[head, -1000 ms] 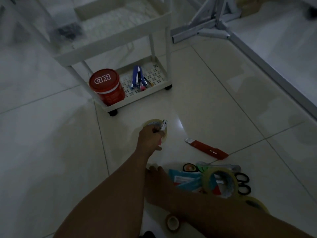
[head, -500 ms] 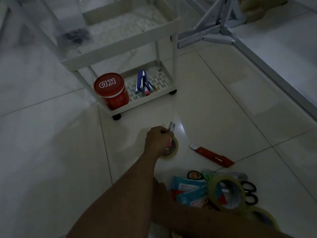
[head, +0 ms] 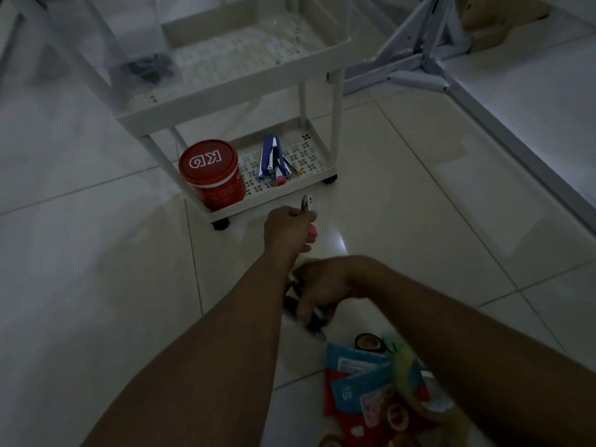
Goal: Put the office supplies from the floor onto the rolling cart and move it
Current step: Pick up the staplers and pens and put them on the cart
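Dim light, detail limited. My left hand (head: 288, 232) is fisted around a small item (head: 306, 209): metallic-and-white tip sticks up out of the fist, pink end shows below it. Long axis roughly vertical in view, tip pointing away from me toward the rolling cart (head: 225, 101). Can't tell exactly what it is. The hand is just short of the cart's front edge, not touching it.

My right hand (head: 317, 290) crosses under the left forearm, low over the floor (head: 80, 269), fingers (head: 306, 312) curled onto something dark and elongated; heavily blurred, so I can't tell whether it's actually gripped or what it is.

Cart: white, perforated shelves, black wheels. Bottom shelf holds a red tub (head: 213, 174) with a white-lettered lid at the left front corner, upright. Right of it a blue stapler (head: 272, 156), long axis running front to back. Upper shelf has a dark clump (head: 146, 67) at left, unidentifiable.

Floor near me, right of the left forearm: pile of supplies – blue and red packets (head: 354, 379), a yellowish tape ring (head: 406, 375), a small dark tape roll (head: 367, 341), partly hidden by my right forearm.

White metal frame legs (head: 416, 56) stand right of the cart.
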`<state>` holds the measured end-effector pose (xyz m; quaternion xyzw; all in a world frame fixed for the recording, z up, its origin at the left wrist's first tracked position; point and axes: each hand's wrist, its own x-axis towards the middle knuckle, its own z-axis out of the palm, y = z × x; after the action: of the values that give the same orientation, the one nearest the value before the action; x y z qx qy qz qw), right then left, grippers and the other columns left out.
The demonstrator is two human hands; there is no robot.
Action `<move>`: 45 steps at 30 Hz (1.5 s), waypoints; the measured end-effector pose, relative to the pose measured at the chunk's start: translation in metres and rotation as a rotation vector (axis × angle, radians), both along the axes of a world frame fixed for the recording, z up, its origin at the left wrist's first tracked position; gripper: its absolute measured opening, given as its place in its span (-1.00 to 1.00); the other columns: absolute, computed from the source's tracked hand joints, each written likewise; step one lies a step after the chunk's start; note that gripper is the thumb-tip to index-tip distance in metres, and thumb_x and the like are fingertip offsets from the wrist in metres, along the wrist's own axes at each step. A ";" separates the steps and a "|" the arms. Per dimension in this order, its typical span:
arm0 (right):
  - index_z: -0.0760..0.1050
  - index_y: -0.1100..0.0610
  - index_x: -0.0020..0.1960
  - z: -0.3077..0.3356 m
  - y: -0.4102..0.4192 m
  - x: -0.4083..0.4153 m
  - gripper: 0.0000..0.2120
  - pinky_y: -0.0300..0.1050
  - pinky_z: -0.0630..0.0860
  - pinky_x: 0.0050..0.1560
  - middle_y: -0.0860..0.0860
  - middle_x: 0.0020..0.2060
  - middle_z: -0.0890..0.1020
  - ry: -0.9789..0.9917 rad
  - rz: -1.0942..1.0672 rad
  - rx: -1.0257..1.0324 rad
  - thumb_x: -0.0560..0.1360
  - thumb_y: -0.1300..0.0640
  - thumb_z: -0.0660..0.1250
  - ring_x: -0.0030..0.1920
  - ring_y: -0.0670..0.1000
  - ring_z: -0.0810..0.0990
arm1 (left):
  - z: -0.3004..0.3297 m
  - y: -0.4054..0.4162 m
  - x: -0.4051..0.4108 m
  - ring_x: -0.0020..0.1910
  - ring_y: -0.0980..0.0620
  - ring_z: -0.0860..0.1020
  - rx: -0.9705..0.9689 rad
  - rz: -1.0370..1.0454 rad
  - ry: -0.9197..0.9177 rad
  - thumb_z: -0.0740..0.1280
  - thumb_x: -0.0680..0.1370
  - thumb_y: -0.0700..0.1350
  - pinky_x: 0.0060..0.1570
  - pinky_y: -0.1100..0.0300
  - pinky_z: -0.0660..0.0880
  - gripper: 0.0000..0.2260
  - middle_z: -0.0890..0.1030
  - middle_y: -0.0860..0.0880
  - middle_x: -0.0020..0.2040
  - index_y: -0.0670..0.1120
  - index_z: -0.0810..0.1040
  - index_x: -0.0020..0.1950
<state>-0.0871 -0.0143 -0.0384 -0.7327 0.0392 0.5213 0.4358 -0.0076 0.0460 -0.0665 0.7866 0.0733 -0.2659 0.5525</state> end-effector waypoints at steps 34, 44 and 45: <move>0.54 0.27 0.11 -0.042 -0.065 0.190 -0.78 -0.05 0.60 0.07 0.14 0.02 0.64 -0.811 -0.868 -0.378 0.49 0.23 0.30 -0.01 0.04 0.60 | -0.025 -0.032 0.133 0.05 -0.11 0.60 0.054 0.101 -0.259 0.35 0.37 -0.29 0.06 -0.07 0.59 -0.62 0.60 -0.17 0.11 -0.17 0.56 0.19; 0.41 0.22 0.34 -0.045 -0.079 0.110 -0.55 -0.09 0.45 0.25 0.18 0.27 0.52 -0.858 -0.559 -0.459 0.46 0.19 0.32 0.27 0.14 0.50 | -0.033 -0.017 0.061 -0.09 0.03 0.50 0.246 -0.426 -0.342 0.23 0.49 -0.30 -0.25 0.36 0.38 -0.73 0.59 -0.09 0.04 -0.16 0.51 0.17; 0.41 0.22 0.34 -0.048 -0.081 0.100 -0.54 -0.09 0.43 0.24 0.18 0.27 0.51 -0.832 -0.523 -0.497 0.46 0.20 0.33 0.27 0.15 0.49 | -0.034 -0.015 0.053 -0.07 0.01 0.51 0.275 -0.466 -0.243 0.27 0.47 -0.29 -0.20 0.27 0.42 -0.68 0.59 -0.11 0.10 -0.13 0.49 0.22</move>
<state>0.0128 -0.0954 -0.0869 -0.9236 0.1662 0.0369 0.3433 0.0453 0.0314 -0.1008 0.8758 -0.1406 -0.2772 0.3693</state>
